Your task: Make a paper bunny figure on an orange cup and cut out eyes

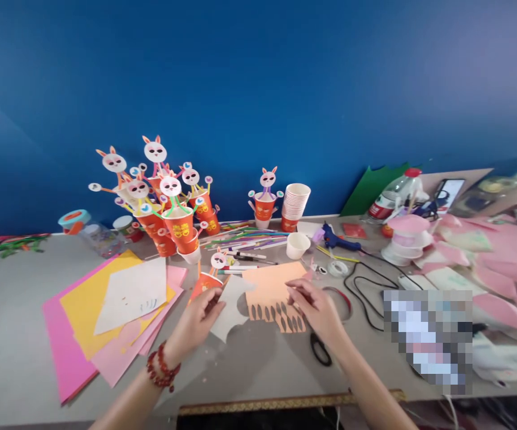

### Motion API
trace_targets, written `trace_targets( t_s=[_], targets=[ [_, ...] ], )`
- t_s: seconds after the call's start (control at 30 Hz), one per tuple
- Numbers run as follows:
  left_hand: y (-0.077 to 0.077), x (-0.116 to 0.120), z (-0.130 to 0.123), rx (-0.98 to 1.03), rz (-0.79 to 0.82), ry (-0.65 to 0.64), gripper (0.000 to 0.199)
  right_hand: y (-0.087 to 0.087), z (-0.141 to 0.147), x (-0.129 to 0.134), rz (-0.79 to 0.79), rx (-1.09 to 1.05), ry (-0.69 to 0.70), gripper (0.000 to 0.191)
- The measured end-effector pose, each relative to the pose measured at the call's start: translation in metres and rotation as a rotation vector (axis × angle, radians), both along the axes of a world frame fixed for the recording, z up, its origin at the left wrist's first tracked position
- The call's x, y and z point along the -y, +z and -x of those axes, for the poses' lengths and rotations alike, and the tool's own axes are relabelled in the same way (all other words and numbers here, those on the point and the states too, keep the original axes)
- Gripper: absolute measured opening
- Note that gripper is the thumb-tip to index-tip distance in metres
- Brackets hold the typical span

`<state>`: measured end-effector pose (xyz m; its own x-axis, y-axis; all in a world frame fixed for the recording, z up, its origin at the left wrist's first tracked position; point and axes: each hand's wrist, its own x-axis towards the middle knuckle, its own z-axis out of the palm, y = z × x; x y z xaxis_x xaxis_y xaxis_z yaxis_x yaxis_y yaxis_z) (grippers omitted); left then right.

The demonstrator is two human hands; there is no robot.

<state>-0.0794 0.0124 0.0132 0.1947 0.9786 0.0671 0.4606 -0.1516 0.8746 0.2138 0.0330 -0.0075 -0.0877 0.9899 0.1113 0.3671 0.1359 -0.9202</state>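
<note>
My left hand (202, 315) is closed in a pinch on the edge of a cut white paper sheet (230, 310) with curved notches. My right hand (315, 304) hovers over a peach paper sheet (276, 280), thumb and fingertips drawn together; whatever they hold, if anything, is too small to make out. Along the peach sheet's lower edge runs a row of dark leaf-shaped pieces or cutouts. Beside my left hand stands a red paper cup (203, 283) topped with a white rabbit face. Black-handled scissors (321, 350) lie below my right hand, partly hidden.
Several rabbit-faced red cups (180, 227) are stacked at the back left. Coloured paper sheets (76, 304) lie at left. A cup stack (294, 206), a blue glue gun (339, 239) with a black cord, and a bottle (390, 197) stand behind. Pink-white pieces (495, 283) crowd the right.
</note>
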Motion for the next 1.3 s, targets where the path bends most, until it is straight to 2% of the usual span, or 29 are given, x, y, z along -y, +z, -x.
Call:
trace_targets(
  t_s=[0.07,0.13,0.27,0.4,0.57,0.67,0.77,0.87,1.07,1.2,1.3],
  targets=[
    [-0.003,0.004,0.0,-0.053,0.042,-0.066,0.024,-0.01,-0.018,0.019,-0.059,0.084,-0.093,0.027],
    [-0.009,0.006,-0.008,-0.119,0.084,-0.161,0.028,-0.016,-0.027,0.037,-0.109,0.17,-0.122,0.025],
    [-0.023,0.002,-0.033,-0.245,0.037,-0.293,0.032,-0.019,-0.023,0.065,-0.251,0.283,-0.106,0.02],
    [-0.042,-0.006,-0.045,-0.402,-0.161,-0.265,0.033,-0.019,-0.016,0.076,-0.366,0.326,-0.047,0.017],
    [-0.061,-0.008,-0.049,-0.639,-0.328,-0.181,0.034,-0.027,-0.02,0.079,-0.453,0.316,-0.096,0.018],
    [-0.061,-0.007,-0.049,-0.623,-0.376,-0.179,0.034,-0.032,-0.023,0.08,-0.463,0.304,-0.105,0.018],
    [-0.056,-0.005,-0.048,-0.508,-0.366,-0.176,0.035,-0.036,-0.024,0.079,-0.456,0.29,-0.109,0.018],
    [-0.05,-0.004,-0.045,-0.386,-0.29,-0.179,0.037,-0.037,-0.024,0.078,-0.441,0.282,-0.119,0.017],
    [-0.042,-0.005,-0.043,-0.284,-0.151,-0.23,0.031,-0.038,-0.023,0.079,-0.456,0.274,-0.133,0.016],
    [-0.049,-0.005,-0.042,-0.359,-0.219,-0.203,0.031,-0.037,-0.033,0.076,-0.464,0.337,-0.141,0.016],
    [-0.06,-0.003,-0.042,-0.491,-0.326,-0.168,0.032,-0.032,-0.057,0.062,-0.471,0.459,-0.182,0.015]
  ],
)
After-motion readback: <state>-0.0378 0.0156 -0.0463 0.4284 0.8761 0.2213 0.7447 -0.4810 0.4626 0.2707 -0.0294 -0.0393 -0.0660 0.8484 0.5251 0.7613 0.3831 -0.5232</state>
